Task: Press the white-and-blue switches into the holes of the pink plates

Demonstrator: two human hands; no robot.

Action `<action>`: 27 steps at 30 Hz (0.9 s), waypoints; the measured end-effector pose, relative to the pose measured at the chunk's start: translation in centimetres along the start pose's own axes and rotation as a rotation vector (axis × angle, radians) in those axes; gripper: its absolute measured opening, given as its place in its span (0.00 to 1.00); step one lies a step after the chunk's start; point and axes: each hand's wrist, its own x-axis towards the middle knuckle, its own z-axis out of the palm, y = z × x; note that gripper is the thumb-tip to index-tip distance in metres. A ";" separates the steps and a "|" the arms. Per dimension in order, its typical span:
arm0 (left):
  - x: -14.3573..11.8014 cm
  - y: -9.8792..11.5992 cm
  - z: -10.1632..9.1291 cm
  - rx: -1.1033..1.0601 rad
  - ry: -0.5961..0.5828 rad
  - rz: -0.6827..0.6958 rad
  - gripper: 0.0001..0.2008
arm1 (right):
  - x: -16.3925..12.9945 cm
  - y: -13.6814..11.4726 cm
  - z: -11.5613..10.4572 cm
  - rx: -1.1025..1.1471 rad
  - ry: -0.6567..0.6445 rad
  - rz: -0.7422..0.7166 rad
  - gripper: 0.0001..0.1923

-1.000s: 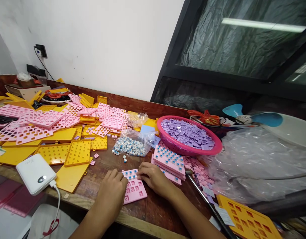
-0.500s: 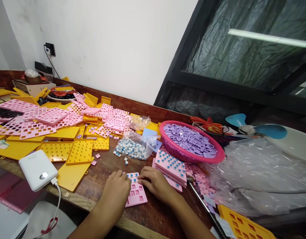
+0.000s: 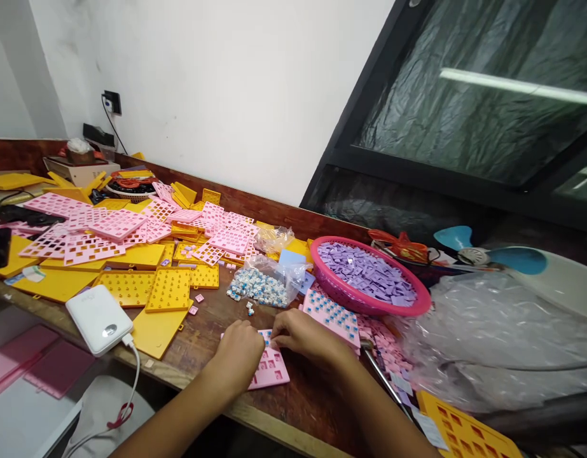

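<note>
A pink panel with square holes (image 3: 273, 371) lies on the table, with small blue-and-white switches seated along its far part. My left hand (image 3: 240, 353) is curled over the panel's left side, its fingertips hidden behind the knuckles. At the far right corner my right hand (image 3: 300, 334) bends down, thumb and fingers closed together by the switches; whatever they pinch is too small to make out. Just beyond the hands are a couple of loose switches (image 3: 250, 309) and a clear bag of switches (image 3: 259, 286). A stack of pink panels (image 3: 332, 316) fitted with switches stands to the right.
A pink basket (image 3: 424, 299) full of purple pieces stands behind the stack. Yellow panels (image 3: 157, 331) and pink perforated plates (image 3: 95, 248) are heaped at left, near a white power bank (image 3: 100, 321). Clear plastic sheeting (image 3: 493, 337) and a metal-handled tool (image 3: 383, 375) lie at right.
The view has shifted, so most things appear farther right. My right hand has moved slightly relative to the panel, and my left hand still covers its left side.
</note>
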 end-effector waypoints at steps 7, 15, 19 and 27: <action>-0.7 -0.8 -1.1 0.023 0.044 -0.037 0.07 | 6.5 -1.1 1.4 -0.087 0.275 0.217 0.11; 3.0 -8.5 -3.7 0.040 0.212 -0.194 0.11 | 7.2 -0.7 3.2 -0.062 0.329 0.178 0.06; 5.7 -9.8 -2.4 0.066 0.151 -0.215 0.16 | 6.3 -0.8 2.9 -0.022 0.361 0.083 0.07; 6.5 -10.0 0.1 0.092 0.109 -0.247 0.18 | -0.5 -2.2 1.9 0.225 0.391 -0.180 0.14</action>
